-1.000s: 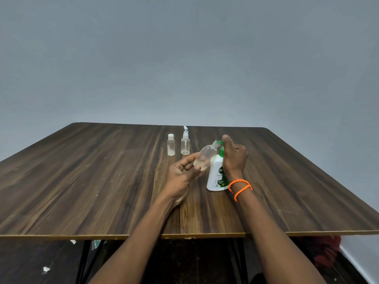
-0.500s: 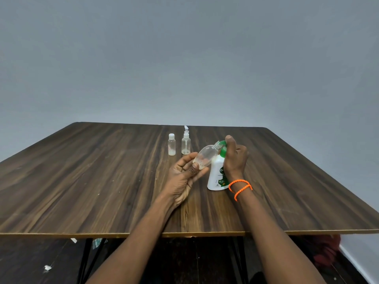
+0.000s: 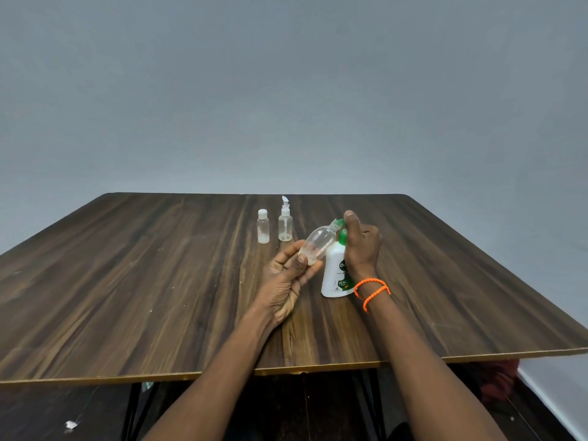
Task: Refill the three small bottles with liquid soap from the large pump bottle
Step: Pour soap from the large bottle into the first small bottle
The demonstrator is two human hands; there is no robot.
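Left hand (image 3: pixel 288 278): pinches the base of a clear small bottle (image 3: pixel 318 244), tilted, neck up against the green pump (image 3: pixel 341 232).
Right hand (image 3: pixel 362 246): wraps the pump bottle (image 3: pixel 335 275), forefinger on top of the pump.
Pump bottle: upright on the table (image 3: pixel 159 281).
Beyond: capped bottle (image 3: pixel 263 230) and spray bottle (image 3: pixel 285 223), upright, side by side.

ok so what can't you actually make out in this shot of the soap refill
Head view only:
- Large pump bottle: its pump head and nozzle, covered by the right hand.
- Tilted small bottle: whether soap is flowing in; mouth too small.
- Label text: partly behind the wrist.
- Two standing bottles: fill levels too small.
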